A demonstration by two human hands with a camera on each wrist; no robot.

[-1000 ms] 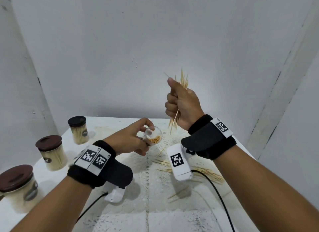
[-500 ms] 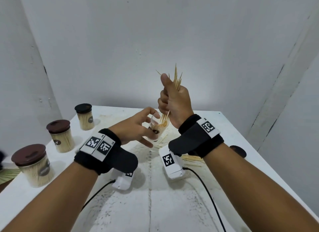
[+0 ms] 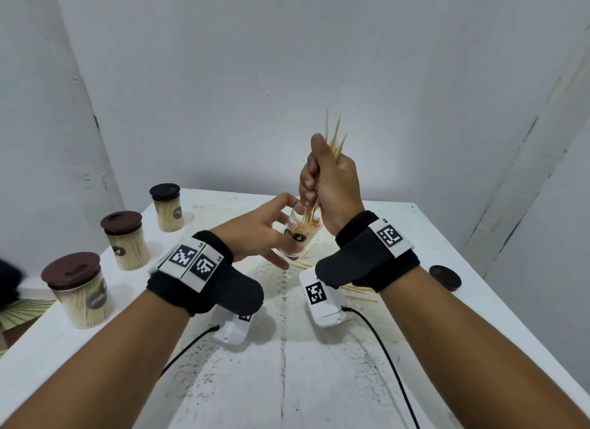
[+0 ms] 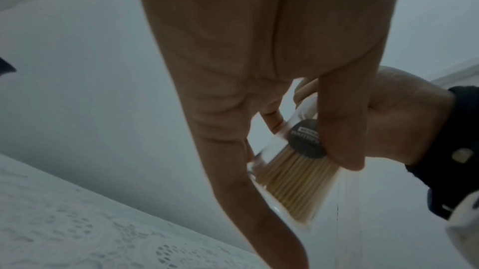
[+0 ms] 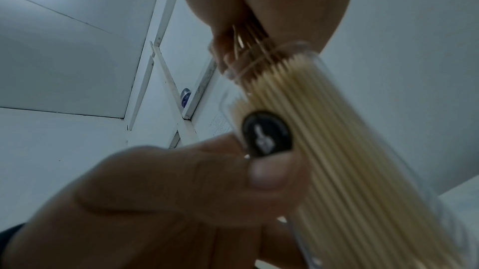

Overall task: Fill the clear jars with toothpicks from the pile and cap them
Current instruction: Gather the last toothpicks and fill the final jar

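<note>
three capped jars (image 3: 129,242) in a row along the table's (image 3: 319,380) left edge, loose lid (image 3: 444,278) near right edge, scattered toothpicks (image 3: 357,289) under the right wrist, near middle bare

Both forearms reach fwd, black straps w/ coded tags on each wrist; left grip (image 3: 258,234) lower, thumb and fingers curled round a clear jar (image 3: 298,234), little finger spread; right grip (image 3: 330,179) raised just above it, fisted upright, thumb on top, clenching a toothpick bundle (image 3: 333,141).
</note>
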